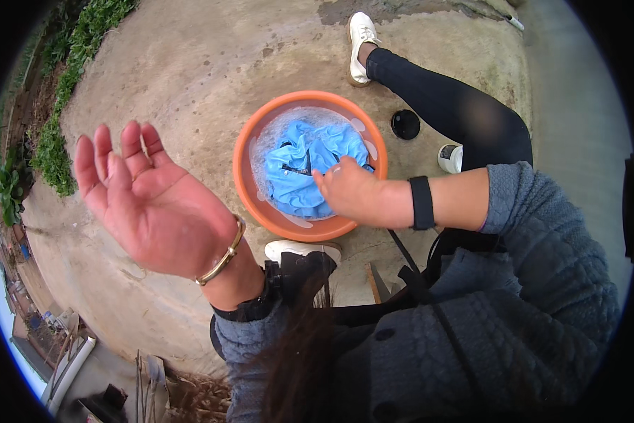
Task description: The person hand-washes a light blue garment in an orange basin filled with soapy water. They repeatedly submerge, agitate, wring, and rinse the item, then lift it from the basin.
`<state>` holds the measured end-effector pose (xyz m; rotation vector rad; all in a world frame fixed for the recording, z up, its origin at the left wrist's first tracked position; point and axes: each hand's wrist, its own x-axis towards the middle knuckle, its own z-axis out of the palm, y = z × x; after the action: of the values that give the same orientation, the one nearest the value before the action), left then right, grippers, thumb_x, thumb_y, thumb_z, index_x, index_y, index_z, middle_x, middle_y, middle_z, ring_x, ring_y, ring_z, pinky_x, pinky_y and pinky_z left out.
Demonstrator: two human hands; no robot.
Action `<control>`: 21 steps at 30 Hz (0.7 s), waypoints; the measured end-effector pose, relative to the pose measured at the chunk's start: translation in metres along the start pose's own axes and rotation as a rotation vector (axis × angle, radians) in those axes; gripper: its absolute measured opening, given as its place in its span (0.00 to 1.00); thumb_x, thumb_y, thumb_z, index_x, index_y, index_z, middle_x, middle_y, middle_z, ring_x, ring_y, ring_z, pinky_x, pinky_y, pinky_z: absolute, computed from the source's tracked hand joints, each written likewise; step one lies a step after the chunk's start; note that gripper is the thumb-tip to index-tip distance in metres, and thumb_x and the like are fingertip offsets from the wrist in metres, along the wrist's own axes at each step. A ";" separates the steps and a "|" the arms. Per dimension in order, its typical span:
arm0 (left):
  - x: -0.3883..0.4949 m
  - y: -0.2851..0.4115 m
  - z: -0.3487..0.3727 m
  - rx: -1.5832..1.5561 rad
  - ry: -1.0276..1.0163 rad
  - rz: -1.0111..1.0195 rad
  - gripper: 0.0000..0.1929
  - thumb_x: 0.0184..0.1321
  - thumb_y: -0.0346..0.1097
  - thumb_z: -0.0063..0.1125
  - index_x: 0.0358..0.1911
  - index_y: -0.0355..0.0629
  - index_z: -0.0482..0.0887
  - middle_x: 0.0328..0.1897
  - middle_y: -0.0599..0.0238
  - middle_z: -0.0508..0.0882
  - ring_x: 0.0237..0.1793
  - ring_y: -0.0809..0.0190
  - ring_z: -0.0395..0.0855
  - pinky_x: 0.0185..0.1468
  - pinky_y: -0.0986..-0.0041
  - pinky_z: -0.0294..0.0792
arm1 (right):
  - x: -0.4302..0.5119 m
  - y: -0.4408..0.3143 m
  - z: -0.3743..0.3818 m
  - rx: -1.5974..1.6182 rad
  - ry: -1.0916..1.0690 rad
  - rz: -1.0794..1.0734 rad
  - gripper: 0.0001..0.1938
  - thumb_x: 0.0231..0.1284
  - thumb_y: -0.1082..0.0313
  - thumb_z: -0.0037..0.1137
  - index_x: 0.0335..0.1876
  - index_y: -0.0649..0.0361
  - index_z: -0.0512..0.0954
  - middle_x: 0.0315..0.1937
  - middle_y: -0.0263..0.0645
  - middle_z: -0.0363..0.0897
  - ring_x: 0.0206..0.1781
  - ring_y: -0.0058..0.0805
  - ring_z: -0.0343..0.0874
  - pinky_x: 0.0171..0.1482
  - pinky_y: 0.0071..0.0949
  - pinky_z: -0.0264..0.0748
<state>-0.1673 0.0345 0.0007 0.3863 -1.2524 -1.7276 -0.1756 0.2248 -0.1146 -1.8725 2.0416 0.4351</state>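
An orange plastic basin (310, 233) stands on the ground, holding sudsy water (268, 135). In it lies a soaked light-blue garment (290, 185) with dark zips or trim. My right hand (348, 191) is over the near right part of the basin, fingers curled in front of the garment. Whether those fingers touch or grip the cloth cannot be told. To the left of the basin, raised and apart from it, my left hand (148, 211) is palm up with its fingers spread and nothing in it. A gold-coloured bracelet (224, 254) circles the left wrist; a black band (421, 203) is on the right one.
On the concrete floor (174, 106), a black round lid (405, 124) and a white jar (450, 158) lie right of the basin. My white shoes (360, 47) are beyond and before it. Green plants (58, 132) border the left side.
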 end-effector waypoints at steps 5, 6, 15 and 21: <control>0.005 0.011 -0.006 -0.004 0.019 0.025 0.19 0.67 0.30 0.44 0.60 0.35 0.68 0.58 0.52 0.70 0.51 0.58 0.74 0.60 0.64 0.66 | 0.013 0.035 0.048 0.100 0.034 0.037 0.24 0.57 0.69 0.53 0.60 0.71 0.74 0.32 0.39 0.80 0.35 0.33 0.82 0.36 0.34 0.71; 0.005 0.010 -0.006 -0.022 0.040 -0.007 0.19 0.66 0.30 0.45 0.60 0.35 0.68 0.58 0.52 0.71 0.51 0.58 0.73 0.60 0.64 0.66 | 0.015 0.038 0.053 0.162 0.055 0.040 0.18 0.57 0.69 0.52 0.52 0.69 0.78 0.32 0.40 0.80 0.33 0.36 0.82 0.36 0.36 0.73; 0.006 -0.008 -0.011 -0.052 0.046 -0.113 0.19 0.65 0.29 0.48 0.59 0.34 0.69 0.57 0.52 0.73 0.49 0.59 0.74 0.58 0.66 0.67 | 0.032 0.044 0.079 0.443 -0.057 0.119 0.08 0.56 0.68 0.52 0.37 0.59 0.81 0.39 0.44 0.79 0.45 0.41 0.81 0.43 0.43 0.75; -0.016 -0.106 -0.055 0.394 -0.305 -0.124 0.08 0.68 0.27 0.48 0.47 0.36 0.78 0.41 0.60 0.81 0.35 0.64 0.79 0.46 0.72 0.73 | 0.048 0.056 0.102 0.662 0.499 0.274 0.22 0.58 0.62 0.58 0.59 0.59 0.76 0.67 0.52 0.66 0.68 0.50 0.66 0.67 0.48 0.64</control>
<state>-0.1737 0.0209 -0.1191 0.4466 -1.8353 -1.6829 -0.2311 0.2313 -0.2275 -1.3772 2.3508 -0.6484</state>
